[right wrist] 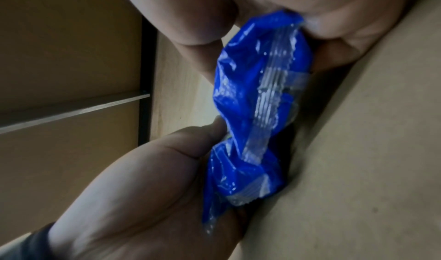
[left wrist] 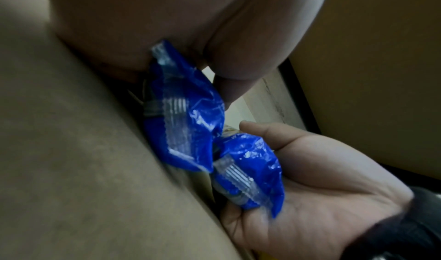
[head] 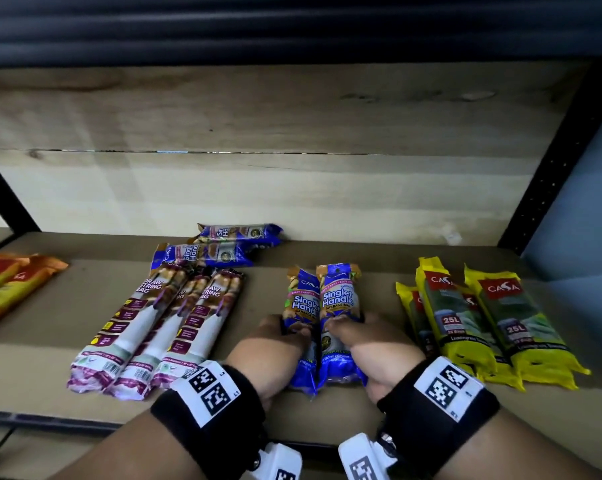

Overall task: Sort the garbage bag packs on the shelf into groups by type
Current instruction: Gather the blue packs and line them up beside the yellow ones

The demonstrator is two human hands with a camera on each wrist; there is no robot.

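Two blue glossy plastic "Singlet Handle" garbage bag packs (head: 322, 317) are being held side by side, touching, at the front middle of the brown shelf board (head: 379, 407). The left pack is being gripped by the left hand (head: 275, 344), the right pack by the right hand (head: 379, 351), fingers (head: 339, 323) curled over the fronts. The film is judged light, soft, crinkly and slippery; the packs are best gripped round the middle, not the crimped ends. Two matching packs (head: 220, 245) are lying behind; white-purple drawstring packs (head: 161, 327) left, yellow packs (head: 483, 320) right.
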